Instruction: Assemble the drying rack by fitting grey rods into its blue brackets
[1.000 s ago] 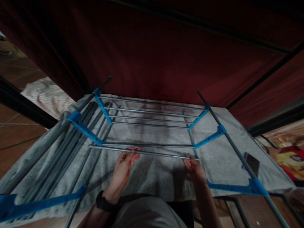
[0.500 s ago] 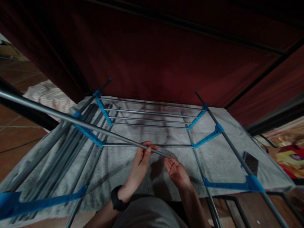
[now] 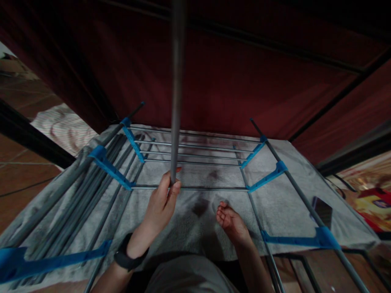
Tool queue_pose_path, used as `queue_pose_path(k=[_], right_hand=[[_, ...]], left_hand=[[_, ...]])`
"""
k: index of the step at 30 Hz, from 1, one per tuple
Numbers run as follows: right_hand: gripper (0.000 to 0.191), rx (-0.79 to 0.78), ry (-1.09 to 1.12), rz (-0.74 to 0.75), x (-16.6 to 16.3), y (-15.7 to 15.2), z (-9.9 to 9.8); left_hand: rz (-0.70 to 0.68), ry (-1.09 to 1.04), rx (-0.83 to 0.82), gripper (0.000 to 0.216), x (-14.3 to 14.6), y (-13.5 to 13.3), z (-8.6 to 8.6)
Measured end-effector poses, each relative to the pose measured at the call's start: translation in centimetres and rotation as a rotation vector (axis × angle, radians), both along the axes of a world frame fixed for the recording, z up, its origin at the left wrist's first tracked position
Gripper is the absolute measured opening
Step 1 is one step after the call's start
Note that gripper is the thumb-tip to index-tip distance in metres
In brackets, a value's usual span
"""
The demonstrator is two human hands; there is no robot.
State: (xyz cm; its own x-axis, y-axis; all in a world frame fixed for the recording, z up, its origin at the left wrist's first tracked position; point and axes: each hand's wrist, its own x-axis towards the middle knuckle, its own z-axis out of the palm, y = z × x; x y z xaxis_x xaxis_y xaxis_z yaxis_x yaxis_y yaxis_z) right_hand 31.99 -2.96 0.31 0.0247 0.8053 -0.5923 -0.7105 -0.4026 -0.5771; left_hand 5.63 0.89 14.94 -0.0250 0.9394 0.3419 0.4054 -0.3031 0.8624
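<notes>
My left hand (image 3: 163, 199), with a dark watch on its wrist, is closed around the lower end of a grey metal tube (image 3: 176, 101). The tube stands nearly upright and runs out of the top of the view. To its right, my right hand (image 3: 230, 221) is palm up, apart from the tube, with its fingers curled together. What those fingers hold, if anything, I cannot make out. In front of both hands is a rack frame of grey tubes (image 3: 195, 188) joined by blue plastic brackets (image 3: 265, 177).
Several loose grey tubes (image 3: 82, 203) lie on the grey cloth (image 3: 189, 228) at the left. A phone (image 3: 323, 211) rests on the cloth beyond the right side tube. Dark red panels (image 3: 232, 81) rise behind the rack. A red and yellow packet (image 3: 375, 205) is at the far right.
The tube has swung from slanting leftward to nearly upright. My left hand has moved left and slightly up with it. My right hand has come away from the tube's end, its fingers now more curled.
</notes>
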Motion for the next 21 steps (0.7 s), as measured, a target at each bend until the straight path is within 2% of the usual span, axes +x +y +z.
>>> queue_pose_path(k=[3, 9, 15, 21], right_hand=[[0.032, 0.015, -0.027, -0.051, 1.5, 0.6, -0.2], [0.032, -0.012, -0.02, -0.135, 2.9, 0.9, -0.5], [0.032, -0.016, -0.022, -0.171, 3.0, 0.9, -1.5], [0.03, -0.048, -0.087, -0.188, 3.7, 1.2, -2.4]], left_hand=[[-0.016, 0.176, 0.029, 0.031, -0.8, 0.1, -1.1], [-0.039, 0.449, 0.151, 0.031, -1.7, 0.3, -5.5], [-0.07, 0.72, 0.047, 0.033, -3.1, 0.3, -9.3], [-0.144, 0.899, -0.049, 0.043, -2.5, -0.1, -11.6]])
